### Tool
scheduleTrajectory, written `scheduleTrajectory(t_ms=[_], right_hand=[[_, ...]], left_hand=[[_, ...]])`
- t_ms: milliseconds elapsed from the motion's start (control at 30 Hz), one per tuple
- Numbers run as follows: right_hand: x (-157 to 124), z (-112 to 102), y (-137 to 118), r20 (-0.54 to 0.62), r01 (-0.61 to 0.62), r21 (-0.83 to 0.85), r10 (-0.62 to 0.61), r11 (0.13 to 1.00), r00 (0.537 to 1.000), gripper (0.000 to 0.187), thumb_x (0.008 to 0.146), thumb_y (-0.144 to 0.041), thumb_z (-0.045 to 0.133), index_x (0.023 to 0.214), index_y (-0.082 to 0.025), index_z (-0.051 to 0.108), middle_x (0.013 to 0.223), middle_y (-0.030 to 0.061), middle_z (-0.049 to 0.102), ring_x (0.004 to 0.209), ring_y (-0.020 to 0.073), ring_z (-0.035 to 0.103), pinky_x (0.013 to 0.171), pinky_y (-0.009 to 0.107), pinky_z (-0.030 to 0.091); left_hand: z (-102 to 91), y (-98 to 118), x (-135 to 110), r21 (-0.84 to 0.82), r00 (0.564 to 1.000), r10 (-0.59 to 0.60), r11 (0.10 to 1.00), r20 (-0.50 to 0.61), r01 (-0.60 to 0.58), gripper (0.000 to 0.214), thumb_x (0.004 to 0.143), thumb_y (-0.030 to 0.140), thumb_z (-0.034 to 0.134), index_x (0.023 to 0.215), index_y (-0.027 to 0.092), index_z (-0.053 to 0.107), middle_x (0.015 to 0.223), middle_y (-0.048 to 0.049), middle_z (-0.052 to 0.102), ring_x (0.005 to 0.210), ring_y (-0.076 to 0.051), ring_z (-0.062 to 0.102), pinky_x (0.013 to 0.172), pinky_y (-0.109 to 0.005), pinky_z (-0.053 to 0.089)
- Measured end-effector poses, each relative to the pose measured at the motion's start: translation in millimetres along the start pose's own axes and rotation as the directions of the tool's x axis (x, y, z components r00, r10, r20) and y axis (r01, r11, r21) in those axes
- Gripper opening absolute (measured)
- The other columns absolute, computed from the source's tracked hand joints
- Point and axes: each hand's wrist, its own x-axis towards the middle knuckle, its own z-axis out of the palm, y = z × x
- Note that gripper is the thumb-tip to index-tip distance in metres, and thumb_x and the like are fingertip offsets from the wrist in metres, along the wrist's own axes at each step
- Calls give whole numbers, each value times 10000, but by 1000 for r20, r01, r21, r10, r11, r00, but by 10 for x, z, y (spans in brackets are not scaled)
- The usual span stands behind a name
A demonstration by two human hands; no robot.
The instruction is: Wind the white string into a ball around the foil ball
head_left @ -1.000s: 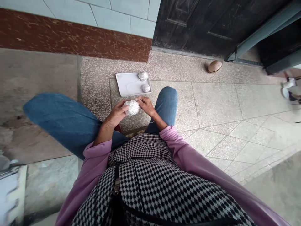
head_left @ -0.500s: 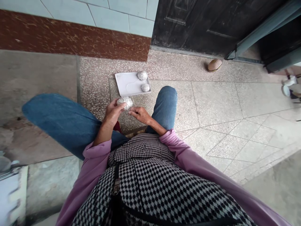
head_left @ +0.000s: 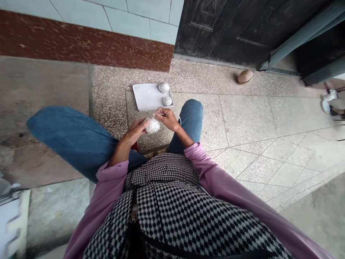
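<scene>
Between my knees, my left hand [head_left: 137, 130] is closed around the left side of a white ball of yarn [head_left: 153, 126]. My right hand [head_left: 167, 118] is at the ball's upper right, its thumb and fingers pinched on a strand of the yarn. A bit of white strand shows beside the right wrist, near my knee. Just beyond the hands, a shallow white tray [head_left: 144, 97] lies on the floor. Two more white yarn balls, a larger one [head_left: 164, 87] and a smaller one [head_left: 167, 101], sit at its right end.
A tiled wall with a brown marbled base [head_left: 81, 43] rises ahead. Right of it stands a dark door [head_left: 215, 32]. A round tan object with a dark band [head_left: 245, 76] lies on the floor near the door. White items [head_left: 329, 95] are at the far right.
The yarn ball has moved right and slightly nearer to me with my left hand. My right hand has risen from below the ball to its upper right.
</scene>
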Motion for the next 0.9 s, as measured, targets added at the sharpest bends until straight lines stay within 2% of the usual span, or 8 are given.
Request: scheduleTrajectory(t_ms=[167,267,333,433,533,733,833,900], right_hand=[[35,104,131,-39,-38,138,44,990,998,800,1122,-754,1014,744,-270,500,699,-64,452,755,151,391,702,301,317],[7,147,188,-50,-90,134,97,987,994,738,1235,-633,934,756,-265,510,695,-69,445,756,142,390,706,312,306],[-36,172,208,-48,-122,95,127,988,991,673,1299,-501,862,766,-264,527,689,-70,434,760,142,387,720,317,311],[-124,218,203,-25,-150,46,151,988,988,628,1282,-399,873,757,-260,557,688,-70,427,763,157,395,732,320,329],[-228,269,157,12,-126,-9,126,992,992,583,1239,-391,913,760,-243,616,716,-49,473,780,183,446,765,331,375],[-407,367,48,169,-55,-162,82,985,982,532,1241,-453,859,790,-257,657,764,11,581,854,246,560,868,374,473],[-407,370,14,230,7,-193,38,981,972,567,1244,-567,840,812,-264,632,809,14,622,856,245,591,916,387,494],[-361,324,-15,223,49,-197,-4,979,975,577,1249,-644,820,851,-262,651,840,16,649,870,241,606,933,389,499]], left_hand=[[-18,-32,25,-179,998,31,984,61,-20,806,688,795,1187,1162,199,923,1114,-151,930,1227,-442,901,981,-485,779],[-26,-27,51,-307,996,77,949,34,-63,753,683,714,1201,1151,193,923,1193,-171,949,1318,-466,900,1052,-521,799],[-26,-15,61,-372,994,109,922,-7,-104,680,748,686,1162,1162,206,917,1258,-171,952,1377,-459,891,1092,-529,799],[-21,-10,81,-409,991,111,902,-81,-134,554,811,599,1114,1151,219,898,1281,-159,947,1411,-435,884,1108,-510,794],[-28,-37,120,-395,982,106,905,-156,-160,531,767,544,1128,1110,228,874,1261,-151,939,1396,-423,882,1051,-460,786],[-103,-136,226,-218,927,137,950,-348,-222,729,637,574,1184,1181,260,814,1180,-89,886,1200,-340,863,898,-356,701],[-107,-125,233,-49,908,149,982,-391,-182,738,622,517,1178,1206,261,806,1144,-59,854,1177,-327,848,939,-362,695],[-84,-80,206,-12,920,116,991,-374,-130,737,594,492,1175,1194,251,822,1120,-57,849,1137,-325,847,917,-361,696]])
